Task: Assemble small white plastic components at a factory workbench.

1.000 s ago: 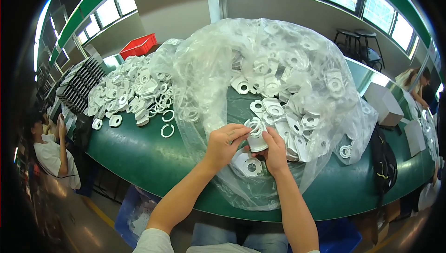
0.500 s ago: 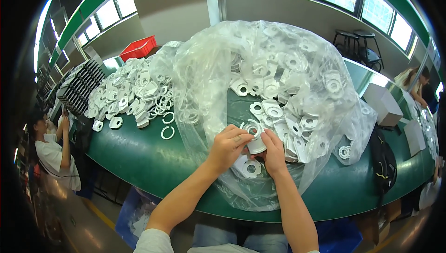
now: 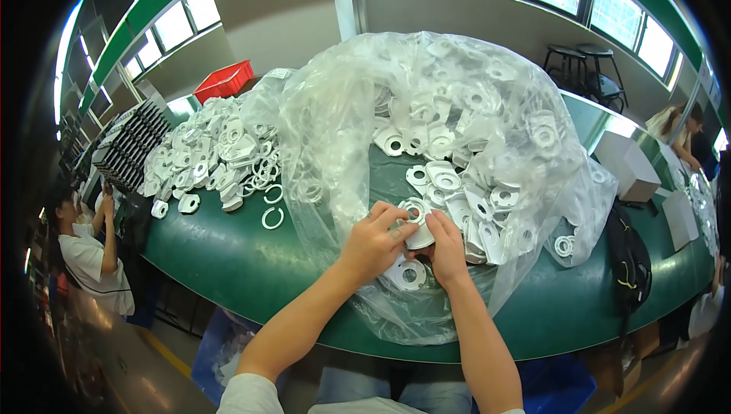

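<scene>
Over the near edge of a clear plastic bag, my right hand (image 3: 448, 250) grips a white plastic housing (image 3: 420, 239) with a round hole, its thumb along the side. My left hand (image 3: 373, 243) is closed, with its fingertips on a white C-shaped ring (image 3: 413, 208) at the housing's top face. Whether the ring sits fully in the hole is hidden by the fingers. Just below both hands lies another white housing (image 3: 411, 275) with a round opening. Many similar white parts (image 3: 444, 176) are piled in the open bag (image 3: 327, 125) beyond my hands.
Left of the bag, a heap of white housings (image 3: 202, 148) lies on the green table (image 3: 221, 262), with loose C-shaped rings (image 3: 272, 218) beside it. A red bin (image 3: 223, 81) and stacked black trays (image 3: 133, 148) stand farther back. A black bag (image 3: 628, 262) and white boxes (image 3: 628, 167) are at right.
My left fingers have shifted slightly on the ring, which now appears closer against the housing. My right hand keeps its hold. The whole view has moved a little.
</scene>
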Tool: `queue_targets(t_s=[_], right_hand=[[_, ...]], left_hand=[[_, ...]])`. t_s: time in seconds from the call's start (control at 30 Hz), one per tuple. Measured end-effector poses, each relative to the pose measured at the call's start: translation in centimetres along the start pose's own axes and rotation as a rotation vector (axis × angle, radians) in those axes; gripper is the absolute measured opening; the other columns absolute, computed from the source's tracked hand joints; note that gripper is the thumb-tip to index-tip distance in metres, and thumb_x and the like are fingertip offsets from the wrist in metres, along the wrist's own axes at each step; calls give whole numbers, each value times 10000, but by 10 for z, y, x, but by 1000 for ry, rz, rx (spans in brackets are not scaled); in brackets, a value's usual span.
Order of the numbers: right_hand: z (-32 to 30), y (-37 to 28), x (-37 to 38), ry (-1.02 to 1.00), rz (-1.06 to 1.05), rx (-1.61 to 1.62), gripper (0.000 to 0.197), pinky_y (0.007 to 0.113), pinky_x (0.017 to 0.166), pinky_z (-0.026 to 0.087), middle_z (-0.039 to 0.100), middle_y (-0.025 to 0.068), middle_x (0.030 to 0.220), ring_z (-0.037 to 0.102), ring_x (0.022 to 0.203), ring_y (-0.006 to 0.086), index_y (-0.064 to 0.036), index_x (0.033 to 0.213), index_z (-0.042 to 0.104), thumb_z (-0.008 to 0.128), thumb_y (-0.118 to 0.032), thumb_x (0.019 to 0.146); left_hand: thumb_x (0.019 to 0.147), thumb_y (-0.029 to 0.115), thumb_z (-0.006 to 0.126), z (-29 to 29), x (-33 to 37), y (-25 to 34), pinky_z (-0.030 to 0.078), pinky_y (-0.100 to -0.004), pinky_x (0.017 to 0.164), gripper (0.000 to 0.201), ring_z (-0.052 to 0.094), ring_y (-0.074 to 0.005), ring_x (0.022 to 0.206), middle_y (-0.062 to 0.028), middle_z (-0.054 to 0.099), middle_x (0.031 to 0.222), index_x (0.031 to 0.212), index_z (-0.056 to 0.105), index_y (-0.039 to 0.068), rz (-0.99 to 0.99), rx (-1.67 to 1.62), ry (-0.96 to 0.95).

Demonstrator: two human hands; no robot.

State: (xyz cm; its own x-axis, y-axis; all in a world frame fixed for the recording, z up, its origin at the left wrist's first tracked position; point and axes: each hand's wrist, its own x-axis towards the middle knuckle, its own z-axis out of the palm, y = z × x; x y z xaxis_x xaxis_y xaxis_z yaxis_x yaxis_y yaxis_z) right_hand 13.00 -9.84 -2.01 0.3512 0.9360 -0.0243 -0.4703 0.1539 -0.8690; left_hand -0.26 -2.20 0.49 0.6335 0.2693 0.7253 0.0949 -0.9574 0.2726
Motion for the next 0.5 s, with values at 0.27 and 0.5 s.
queue_targets(t_s=[0.27,0.5], right_hand=[[-5,8,1,26,-61,-58,213,275,535,544,584,54,938,606,752,133,-32,1075,533,424,-163,946],[-10,11,4,28,-91,-36,177,235,463,493,587,46,851,580,654,94,-10,1033,520,453,-141,934]], left_hand=[[626,87,659,11,-6,12,484,-319,717,293,525,-234,839,-55,527,929,890,587,-18,70,206,-127],[608,83,684,13,-6,10,488,-321,696,359,533,-222,845,-53,535,909,951,613,3,14,117,-74]])
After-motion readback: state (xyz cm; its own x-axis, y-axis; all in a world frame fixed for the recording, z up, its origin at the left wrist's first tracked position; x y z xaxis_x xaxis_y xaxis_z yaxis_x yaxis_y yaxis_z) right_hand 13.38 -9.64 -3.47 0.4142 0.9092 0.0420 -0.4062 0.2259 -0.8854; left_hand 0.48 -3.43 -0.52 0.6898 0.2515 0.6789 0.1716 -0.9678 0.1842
